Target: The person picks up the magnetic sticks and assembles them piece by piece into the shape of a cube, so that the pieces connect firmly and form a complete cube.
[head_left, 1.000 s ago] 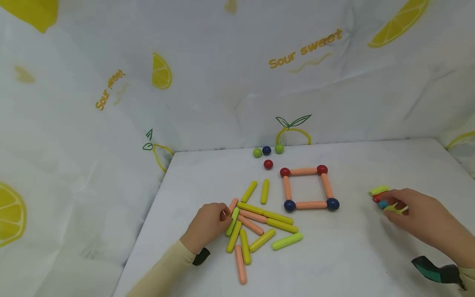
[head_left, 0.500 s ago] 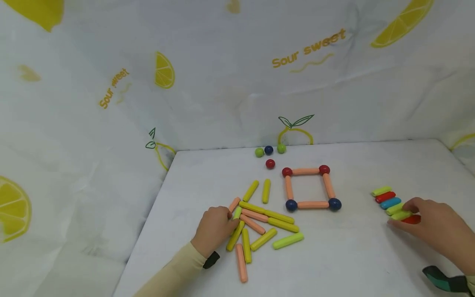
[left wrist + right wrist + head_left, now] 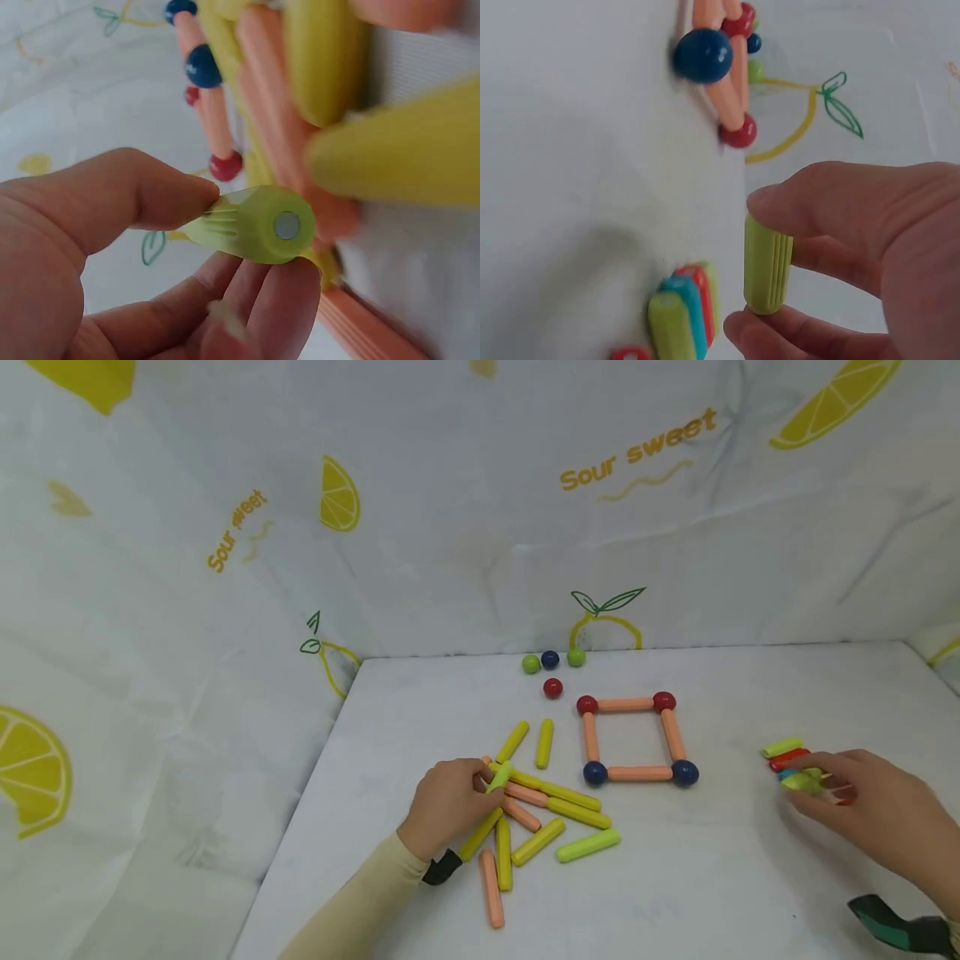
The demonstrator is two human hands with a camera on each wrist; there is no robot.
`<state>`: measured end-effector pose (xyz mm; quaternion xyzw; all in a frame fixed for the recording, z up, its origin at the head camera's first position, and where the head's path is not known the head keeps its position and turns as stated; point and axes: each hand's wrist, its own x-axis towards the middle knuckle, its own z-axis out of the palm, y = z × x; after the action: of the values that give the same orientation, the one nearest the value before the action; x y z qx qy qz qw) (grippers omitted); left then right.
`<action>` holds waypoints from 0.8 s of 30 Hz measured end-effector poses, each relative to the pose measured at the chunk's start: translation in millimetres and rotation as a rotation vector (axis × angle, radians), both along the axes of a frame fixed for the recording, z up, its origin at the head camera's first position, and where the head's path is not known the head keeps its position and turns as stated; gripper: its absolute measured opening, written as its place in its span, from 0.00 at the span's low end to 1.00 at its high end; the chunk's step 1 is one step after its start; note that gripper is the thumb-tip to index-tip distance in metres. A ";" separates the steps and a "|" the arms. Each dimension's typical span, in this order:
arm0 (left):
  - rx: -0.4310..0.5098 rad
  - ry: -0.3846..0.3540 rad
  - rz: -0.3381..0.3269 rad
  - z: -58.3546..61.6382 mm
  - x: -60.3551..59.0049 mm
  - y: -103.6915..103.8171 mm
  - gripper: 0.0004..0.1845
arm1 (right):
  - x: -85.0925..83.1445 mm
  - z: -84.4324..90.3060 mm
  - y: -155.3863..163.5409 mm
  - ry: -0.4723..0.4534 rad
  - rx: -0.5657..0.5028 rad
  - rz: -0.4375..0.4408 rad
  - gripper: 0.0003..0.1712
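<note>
Near edge of the worktop: left hand [image 3: 448, 806] pinches 1 lime stick [image 3: 251, 223] between thumb and fingers, lifted just above the loose pile of yellow and orange sticks [image 3: 536, 814]. Toward the right edge, right hand [image 3: 862, 806] pinches 1 short green stick [image 3: 767, 264] end to end, above the short-stick row [image 3: 681, 319]. Mid-worktop: orange square with 4 balls [image 3: 637, 737]. Far edge: 4 loose balls [image 3: 552, 666]. Judgement: lift each stick straight up, clear of its neighbours, so magnets drag nothing along.
</note>
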<state>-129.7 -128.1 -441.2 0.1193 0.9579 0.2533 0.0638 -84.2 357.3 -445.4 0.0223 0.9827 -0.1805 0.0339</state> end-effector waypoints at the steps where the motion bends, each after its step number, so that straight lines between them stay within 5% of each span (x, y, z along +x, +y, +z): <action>1: 0.015 -0.019 -0.014 3.4 -2.3 5.0 0.14 | -3.4 3.4 -8.3 0.006 -0.029 0.018 0.27; 7: 0.094 -0.109 -0.133 21.6 -17.7 41.5 0.11 | -25.1 15.6 -69.8 0.064 -0.198 0.164 0.20; 13: 0.169 -0.081 -0.273 34.7 -32.8 69.7 0.09 | -43.6 20.1 -119.4 0.086 -0.297 0.244 0.16; 24: 0.238 -0.097 -0.331 31.9 -42.8 71.1 0.08 | -49.8 12.1 -145.7 0.106 -0.330 0.313 0.16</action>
<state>-172.4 -57.0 -409.3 0.2694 0.8843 0.3562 0.1361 -134.0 211.5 -433.3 -0.1455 0.9318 -0.3322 0.0128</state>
